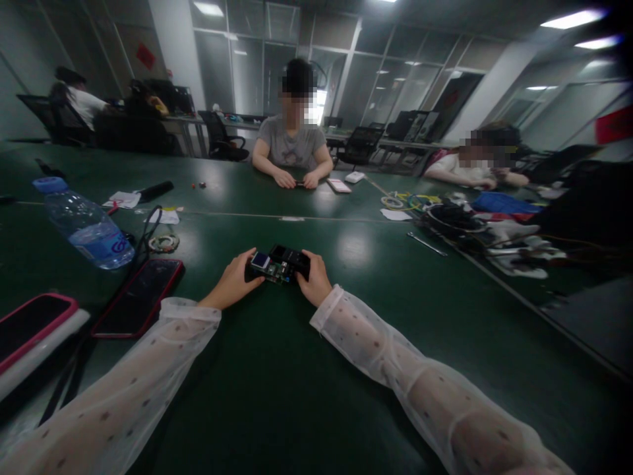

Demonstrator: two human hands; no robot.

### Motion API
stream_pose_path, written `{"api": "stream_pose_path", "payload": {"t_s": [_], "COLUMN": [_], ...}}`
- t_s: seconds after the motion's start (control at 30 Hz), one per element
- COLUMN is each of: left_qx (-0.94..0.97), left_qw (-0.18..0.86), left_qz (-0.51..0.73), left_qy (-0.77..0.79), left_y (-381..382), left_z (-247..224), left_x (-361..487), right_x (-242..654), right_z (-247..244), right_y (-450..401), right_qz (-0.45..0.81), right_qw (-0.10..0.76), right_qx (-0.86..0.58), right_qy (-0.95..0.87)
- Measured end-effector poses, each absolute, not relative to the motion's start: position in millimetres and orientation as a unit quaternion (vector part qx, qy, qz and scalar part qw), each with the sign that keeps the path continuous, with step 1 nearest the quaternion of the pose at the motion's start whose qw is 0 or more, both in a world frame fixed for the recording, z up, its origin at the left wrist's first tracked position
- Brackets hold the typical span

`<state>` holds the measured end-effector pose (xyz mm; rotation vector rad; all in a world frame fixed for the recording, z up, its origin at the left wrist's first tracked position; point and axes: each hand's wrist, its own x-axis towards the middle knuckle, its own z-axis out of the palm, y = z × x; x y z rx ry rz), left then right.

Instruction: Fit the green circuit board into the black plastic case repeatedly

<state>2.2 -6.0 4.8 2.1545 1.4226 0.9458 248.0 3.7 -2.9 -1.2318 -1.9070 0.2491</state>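
Note:
Over the green table, my left hand (236,280) grips the left end of a small circuit board (275,268) that carries a little square screen. On the other side, my right hand (315,280) has its fingers closed on a black plastic case (291,254) lying along the board's far edge. Its thumb is close to the board's right end. Whether the board and the case are joined, I cannot tell. A phone with a red edge (141,297) lies left of my left hand.
On the left are a tilted-looking water bottle (89,224), a pink-edged phone (34,323), a cable (141,251) and a coiled ring (164,244). A wrench (426,244) and a heap of cables (459,221) lie right. A person (291,145) sits opposite, another (475,161) at far right.

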Motion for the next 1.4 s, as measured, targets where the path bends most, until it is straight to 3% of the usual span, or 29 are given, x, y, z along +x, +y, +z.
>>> {"api": "stream_pose_path", "payload": {"t_s": [1.4], "left_qx": [0.782], "left_qw": [0.183], "left_qz": [0.330], "left_qy": [0.495], "left_y": [-6.8], "left_z": [10.7], "left_x": [2.4], "right_x": [251.3], "right_z": [-7.7], "right_y": [10.0], "right_qz": [0.105], "right_qw": [0.442], "right_qx": [-0.521], "right_qy": [-0.723]}}
